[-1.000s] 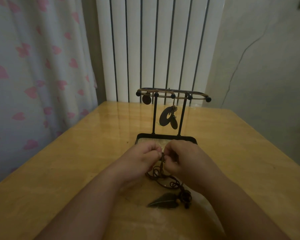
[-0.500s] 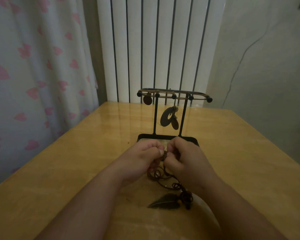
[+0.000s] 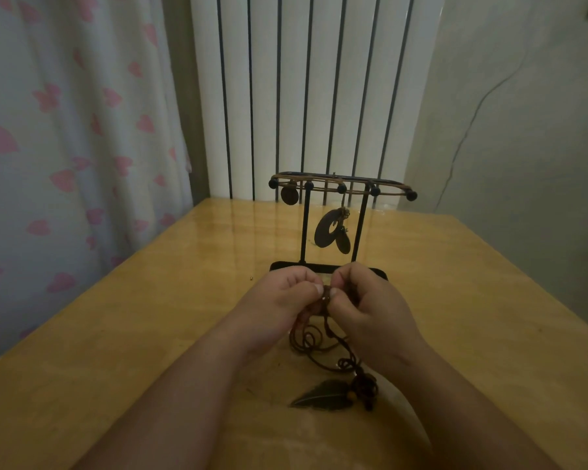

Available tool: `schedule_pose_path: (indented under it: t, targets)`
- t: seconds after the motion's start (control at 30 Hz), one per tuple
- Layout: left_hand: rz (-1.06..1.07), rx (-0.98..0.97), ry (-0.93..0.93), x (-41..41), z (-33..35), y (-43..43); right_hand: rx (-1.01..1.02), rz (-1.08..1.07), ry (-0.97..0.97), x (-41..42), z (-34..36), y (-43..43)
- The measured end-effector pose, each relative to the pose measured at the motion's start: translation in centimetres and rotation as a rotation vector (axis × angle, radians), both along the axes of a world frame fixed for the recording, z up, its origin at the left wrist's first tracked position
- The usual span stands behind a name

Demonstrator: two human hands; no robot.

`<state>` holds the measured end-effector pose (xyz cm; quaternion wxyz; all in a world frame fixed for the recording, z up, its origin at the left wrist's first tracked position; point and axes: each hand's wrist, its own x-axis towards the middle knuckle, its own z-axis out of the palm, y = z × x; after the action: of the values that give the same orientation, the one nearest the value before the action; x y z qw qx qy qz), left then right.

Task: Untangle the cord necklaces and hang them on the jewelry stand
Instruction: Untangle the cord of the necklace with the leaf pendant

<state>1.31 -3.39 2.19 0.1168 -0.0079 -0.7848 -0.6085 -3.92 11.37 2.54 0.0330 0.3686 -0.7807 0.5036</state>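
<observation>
Two hands: left hand point(image 3: 279, 300) and right hand point(image 3: 370, 307) meet just in front of the stand point(image 3: 340, 184), knuckles nearly touching.
Curtain point(image 3: 65, 147): far left of the stand, off the desk point(image 3: 150, 334).
Left hand: fingers curled, thumb and fingertip pinching the cord point(image 3: 314, 340) at a knot.
Right hand: curled the same way, pinching the same knot from the other side.
Step in hand: likely picking one knot loose; the cord is not yet free to hang.
Doing it well: pinch close to the knot on both sides and push slack into it. Don't pull the ends apart, since a hard pull would probably cinch it tighter. Work one loop out at a time, and let the weight below lie on the desk so it does not drag.
Cord to hands: its top is between the two thumbs. The rest drops under the hands in loose coils onto the desk, on the near side of the stand.
Leaf point(image 3: 323, 396): end of the cord, flat on the desk, nearer than the coils, below the right wrist and untouched.
Stand: upright behind the hands. A disc point(image 3: 326, 228) hangs between its posts, and the rail has room, as far as can be judged.
</observation>
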Motion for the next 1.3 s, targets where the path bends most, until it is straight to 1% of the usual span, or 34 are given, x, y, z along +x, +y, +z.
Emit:
schedule_pose_path:
  t: [0.17,0.37,0.43,0.57,0.67,0.83,0.93,1.0,1.07,1.13,1.23,1.3]
  targets:
    - [0.022,-0.051,0.025,0.2,0.1,-0.2,0.058,-0.003,0.038,-0.1,0.1,0.2]
    - [0.024,-0.097,0.037,0.2,0.1,-0.1,0.035,-0.048,0.109,-0.1,0.2,0.5]
    - [0.031,-0.134,0.045,0.2,0.0,-0.1,0.085,-0.055,0.133,-0.1,0.3,0.5]
    - [0.045,-0.213,0.032,0.1,-0.2,0.1,0.276,-0.072,0.215,-0.1,0.8,0.7]
    - [0.047,-0.25,0.005,0.2,-0.1,0.2,0.367,-0.078,0.306,0.0,1.3,0.7]
    - [0.04,-0.25,-0.012,0.3,-0.2,0.2,0.456,-0.075,0.417,0.1,1.7,0.6]
    - [0.022,-0.229,-0.017,0.3,0.0,0.2,0.451,-0.083,0.44,0.1,1.7,0.7]
    - [0.011,-0.211,-0.023,0.3,0.0,0.2,0.427,-0.086,0.41,0.1,1.6,0.7]
    - [-0.001,-0.171,-0.028,0.3,0.1,0.2,0.364,-0.081,0.327,0.1,1.3,0.6]
    - [-0.015,-0.102,-0.038,0.4,0.2,0.3,0.249,-0.075,0.219,0.1,0.8,0.5]
    - [-0.037,0.034,-0.05,0.3,0.3,0.5,0.025,-0.054,0.031,0.4,0.2,0.1]
    - [-0.041,0.103,-0.053,0.3,0.3,0.5,-0.075,-0.033,-0.078,0.5,0.1,-0.2]
